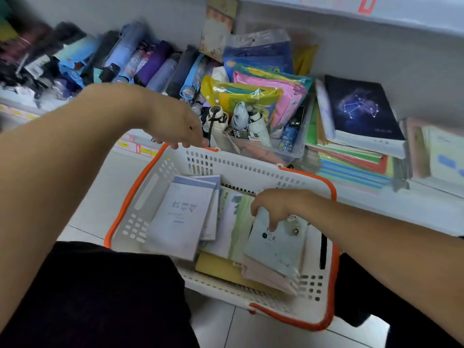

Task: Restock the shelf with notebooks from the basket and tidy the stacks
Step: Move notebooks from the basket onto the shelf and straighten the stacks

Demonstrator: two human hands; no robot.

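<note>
A white basket (251, 169) with an orange rim stands on the floor in front of me, holding several notebooks. My left hand (175, 126) grips the basket's far rim at its left corner. My right hand (278, 204) reaches into the basket and pinches the top edge of a pale blue-grey notebook (276, 244) lying on a pink one. A pale lilac notebook (180, 217) lies at the basket's left, a green-white one (233, 222) in the middle, a yellow one (218, 268) near the front. On the shelf at right, a dark constellation notebook (359, 109) tops a stack.
The low shelf (426, 207) carries folded umbrellas (150, 64) at left, a clear bin (263, 149) of raincoat packs and small umbrellas in the middle, and coloured folders under the notebook stack. An upper shelf edge (376, 18) overhangs. My dark-clothed knees flank the basket.
</note>
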